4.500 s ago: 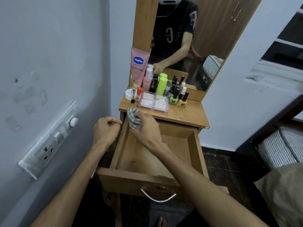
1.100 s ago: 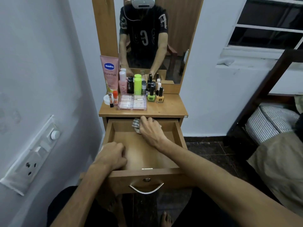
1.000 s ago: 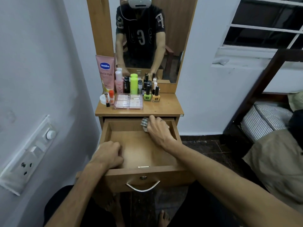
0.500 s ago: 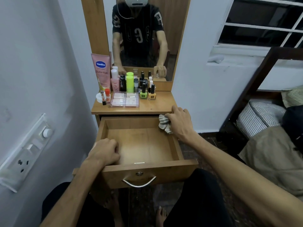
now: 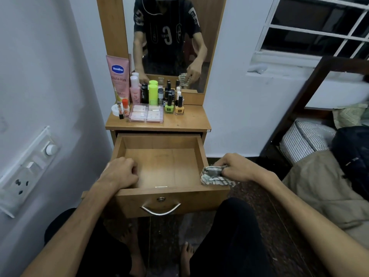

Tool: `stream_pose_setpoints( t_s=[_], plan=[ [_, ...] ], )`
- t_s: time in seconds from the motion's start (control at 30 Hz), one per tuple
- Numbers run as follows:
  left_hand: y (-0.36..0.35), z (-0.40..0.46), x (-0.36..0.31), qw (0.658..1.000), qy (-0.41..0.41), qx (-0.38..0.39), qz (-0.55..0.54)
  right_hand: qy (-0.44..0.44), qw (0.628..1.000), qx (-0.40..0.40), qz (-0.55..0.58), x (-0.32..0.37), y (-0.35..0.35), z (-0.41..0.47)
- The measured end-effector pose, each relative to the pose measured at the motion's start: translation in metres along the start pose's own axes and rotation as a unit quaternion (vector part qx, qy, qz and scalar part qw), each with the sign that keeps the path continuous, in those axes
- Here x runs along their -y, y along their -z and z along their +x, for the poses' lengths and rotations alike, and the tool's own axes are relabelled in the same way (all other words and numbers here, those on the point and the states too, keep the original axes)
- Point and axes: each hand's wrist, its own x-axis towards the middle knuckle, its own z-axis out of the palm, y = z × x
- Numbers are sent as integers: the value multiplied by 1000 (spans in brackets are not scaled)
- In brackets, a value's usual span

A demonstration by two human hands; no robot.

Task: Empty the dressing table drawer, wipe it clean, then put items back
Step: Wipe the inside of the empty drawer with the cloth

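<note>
On the far left a switch panel sits on the wall, apart from the work. Your left hand rests on the front left corner of the open drawer, its grip curled over the edge where the side wall meets the front, steadying it. The drawer itself stands pulled out, and its floor shows bare wood with nothing lying in it, so the emptying looks done. Above it, on the tabletop, the items wait in a cluster toward the left and back: a pink tube, bottles, a clear case and two nail polish bottles just beside it. Further right, your right hand has its grip closed around a bunched checked cloth, which lies over the drawer's right wall near the front corner. Judging by that, the wiping is at or near its end, on the rim. What remains is the whole last part: putting the items into the drawer.
</note>
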Motion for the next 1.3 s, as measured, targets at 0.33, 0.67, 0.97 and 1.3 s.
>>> stream_pose_setpoints(
  t_s=[0.33, 0.67, 0.97, 1.3],
  plan=[
    [-4, 2, 4, 997, -2, -30, -70, -155, 949, -185, -205, 40, 67, -6],
    [-1, -4, 9, 976, 14, -180, -120, -39, 935, -204, -288, 102, -55, 123],
    [-5, 1, 9, 971, 20, -196, -136, -134, 965, -197, -108, 100, -73, 177],
    [0, 0, 13, 962, 49, -220, -152, 81, 995, 13, 48, 182, -102, 192]
  ],
)
